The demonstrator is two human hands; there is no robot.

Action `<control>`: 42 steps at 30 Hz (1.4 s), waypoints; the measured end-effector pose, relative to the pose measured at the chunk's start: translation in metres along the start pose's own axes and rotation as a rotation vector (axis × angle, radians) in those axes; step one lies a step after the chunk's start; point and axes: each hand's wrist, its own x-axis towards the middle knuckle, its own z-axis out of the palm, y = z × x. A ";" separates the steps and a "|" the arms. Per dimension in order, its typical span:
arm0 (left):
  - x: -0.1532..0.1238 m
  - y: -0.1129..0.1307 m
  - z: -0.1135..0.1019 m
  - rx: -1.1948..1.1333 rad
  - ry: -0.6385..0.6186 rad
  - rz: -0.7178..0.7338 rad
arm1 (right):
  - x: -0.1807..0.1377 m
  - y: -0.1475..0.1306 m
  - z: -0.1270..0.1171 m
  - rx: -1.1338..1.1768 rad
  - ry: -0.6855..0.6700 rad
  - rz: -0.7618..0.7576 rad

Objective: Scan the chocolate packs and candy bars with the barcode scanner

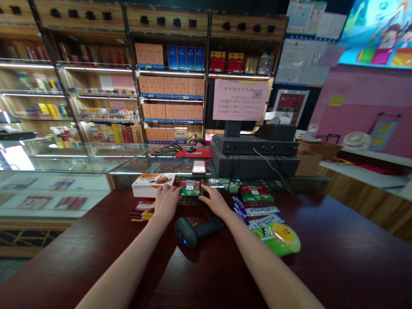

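Across the dark wooden counter, both arms reach to a small pile of red and green packets (190,188). My left hand (167,199) is at the pile's left edge, its fingers curled against it, beside a white and orange box (146,185). From the other side my right hand (216,201) presses thumb and fingers against the right edge. The pile sits between the two hands. A black barcode scanner (193,231) with a blue light lies in front, between my forearms. Red and yellow packets (143,210) lie by my left wrist.
Right of my arm are another red and green pile (256,195), blue and white sticks (262,214) and a green pack with a yellow duck face (278,238). Behind stand a glass display case (128,165), a cash register (254,148) and shelves of boxes (172,88).
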 end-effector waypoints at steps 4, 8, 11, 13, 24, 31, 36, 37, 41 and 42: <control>-0.004 0.000 0.002 0.033 0.006 -0.030 | 0.002 0.002 0.004 -0.033 -0.016 0.013; -0.006 -0.001 0.005 0.040 0.034 -0.035 | 0.004 0.001 0.006 -0.054 -0.016 0.008; -0.008 -0.002 0.006 0.032 0.053 -0.041 | 0.005 0.000 0.006 -0.060 -0.006 0.004; -0.009 -0.002 0.007 0.027 0.073 -0.046 | 0.004 -0.001 0.007 -0.061 0.007 -0.002; -0.008 -0.001 0.009 0.030 0.091 -0.079 | 0.001 -0.010 0.009 -0.096 0.044 0.052; -0.008 0.001 0.003 0.030 0.054 -0.086 | 0.000 -0.012 0.012 -0.107 0.036 0.076; -0.009 0.000 0.001 0.033 0.037 -0.075 | -0.004 -0.013 0.008 -0.103 0.027 0.051; -0.009 -0.001 0.001 0.033 0.042 -0.069 | -0.004 -0.013 0.007 -0.102 0.028 0.047; -0.008 -0.002 0.003 0.038 0.067 -0.052 | -0.008 -0.009 0.000 -0.108 0.032 0.040; -0.008 -0.002 0.003 0.038 0.071 -0.050 | -0.009 -0.008 -0.002 -0.115 0.031 0.045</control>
